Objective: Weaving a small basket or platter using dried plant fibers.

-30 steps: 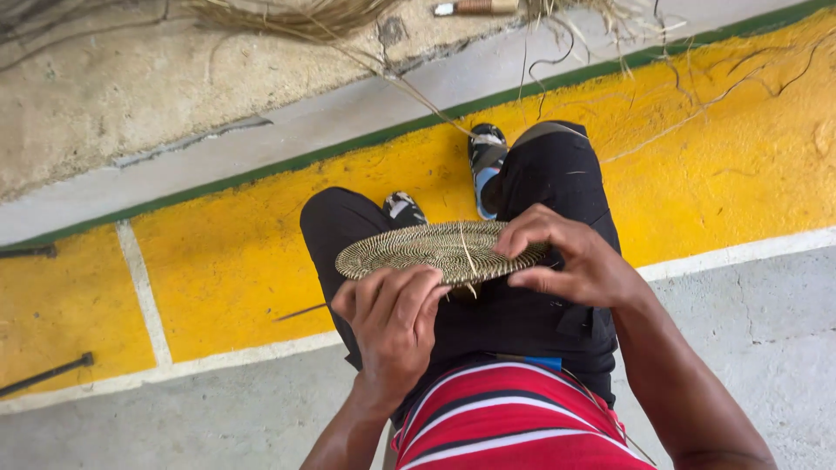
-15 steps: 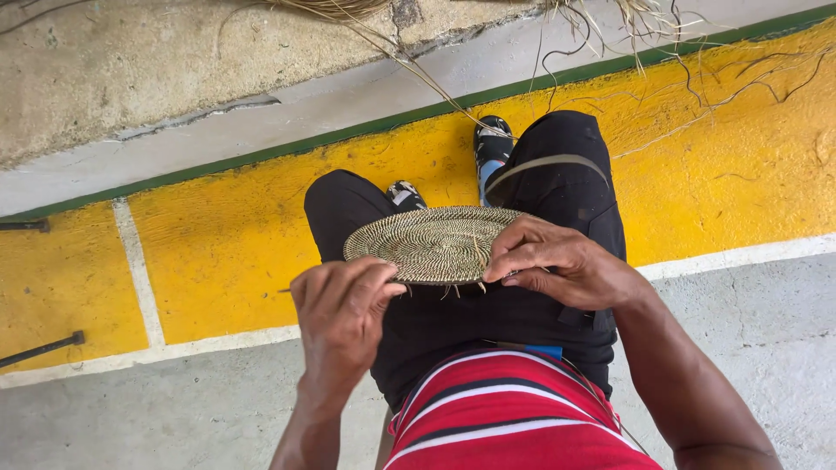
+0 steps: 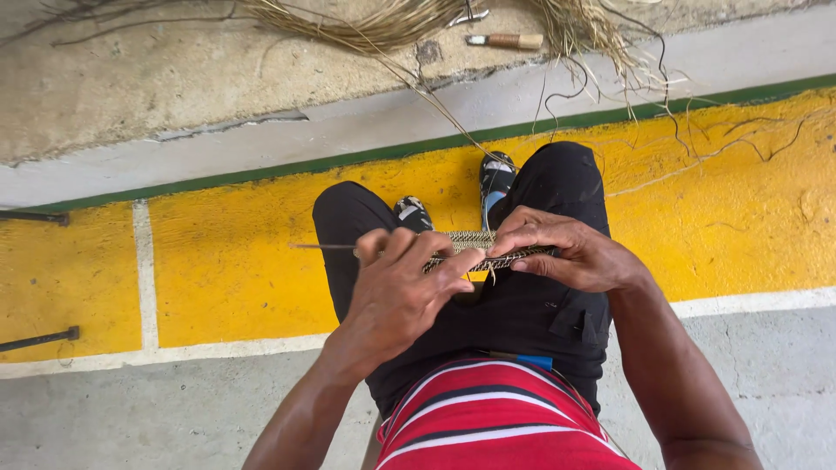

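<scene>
While woven disc (image 3: 488, 248) sits edge-on over lap, left hand (image 3: 396, 292), right hand (image 3: 566, 252) grip its rim.

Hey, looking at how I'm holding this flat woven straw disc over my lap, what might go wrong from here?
The round woven straw disc sits nearly edge-on, pinched by the left hand and right hand over the knees; a slip may drop it onto the yellow painted floor. The thin stick-like tool jutting from the left hand might poke a finger. The loose straw strand trailing to the pile could snag on the shoes.
</scene>
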